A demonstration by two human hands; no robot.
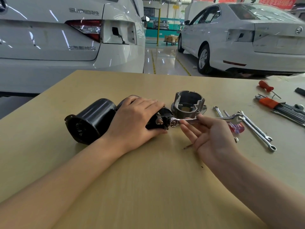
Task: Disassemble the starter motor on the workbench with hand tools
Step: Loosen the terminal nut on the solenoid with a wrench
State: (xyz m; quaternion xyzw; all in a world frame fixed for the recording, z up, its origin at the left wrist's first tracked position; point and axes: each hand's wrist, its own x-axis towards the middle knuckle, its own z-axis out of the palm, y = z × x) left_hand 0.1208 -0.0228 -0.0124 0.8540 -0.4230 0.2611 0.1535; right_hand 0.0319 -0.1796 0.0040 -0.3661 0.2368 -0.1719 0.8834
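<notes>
My left hand (pixel 133 119) lies flat over the solenoid (pixel 158 119) at the centre of the workbench (pixel 148 179), fingers together and curved down over its top, thumb against its near side, pinning it to the wood. At its nine o'clock the black motor housing (pixel 90 121) lies on its side, open end toward me. At one o'clock of the solenoid stands the grey aluminium nose housing (pixel 188 103), open end up.

My right hand (pixel 212 138) is at three o'clock of the solenoid, palm up, fingers apart and fairly straight. The thumb and a fingertip meet on the shank of a combination wrench (pixel 189 119) — a light pinch, the other fingers loose. The wrench's ring end sits on a terminal nut at the solenoid's right end; its open end points toward three o'clock.

Further out at three o'clock lie more spanners (pixel 257 131) on the bench, one long one angled toward five o'clock. At two o'clock sits a hex key set (pixel 280 106) in an orange holder, and beyond it a red-handled screwdriver (pixel 266 86). Two white cars (pixel 247 38) stand at twelve o'clock, past the bench edge.
</notes>
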